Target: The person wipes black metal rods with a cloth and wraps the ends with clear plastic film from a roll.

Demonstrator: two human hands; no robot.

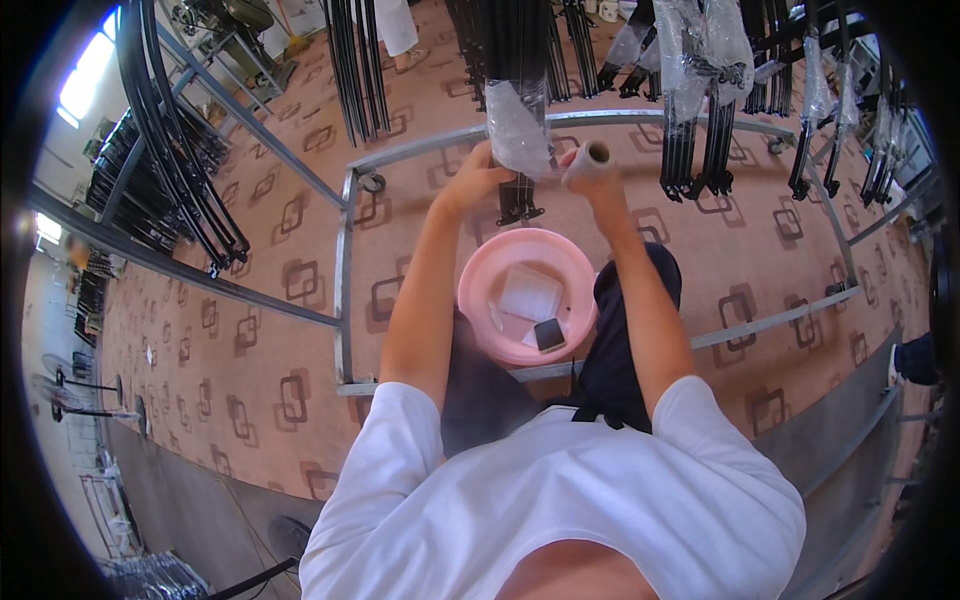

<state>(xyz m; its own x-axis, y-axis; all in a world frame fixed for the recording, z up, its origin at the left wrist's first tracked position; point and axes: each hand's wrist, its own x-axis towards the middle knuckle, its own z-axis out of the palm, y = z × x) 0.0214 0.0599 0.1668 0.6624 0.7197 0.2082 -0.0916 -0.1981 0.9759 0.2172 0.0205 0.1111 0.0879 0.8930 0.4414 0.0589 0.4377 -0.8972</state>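
Observation:
In front of me hangs a bundle of black rods, upright, its lower part wrapped in clear plastic film. My left hand is closed round the bundle's left side below the film, some of its fingers hidden behind the rods. On the right, my right hand grips a roll of stretch film, the tube's open end tilted up. The roll is close beside the wrapped part. Between my knees is a round pink plastic basin holding a clear plastic packet and a small dark rectangular object.
A grey metal frame on castors surrounds the work spot. More black rod bundles hang at left; film-wrapped bundles hang at right. A person's white trouser leg stands beyond. Patterned carpet covers the floor.

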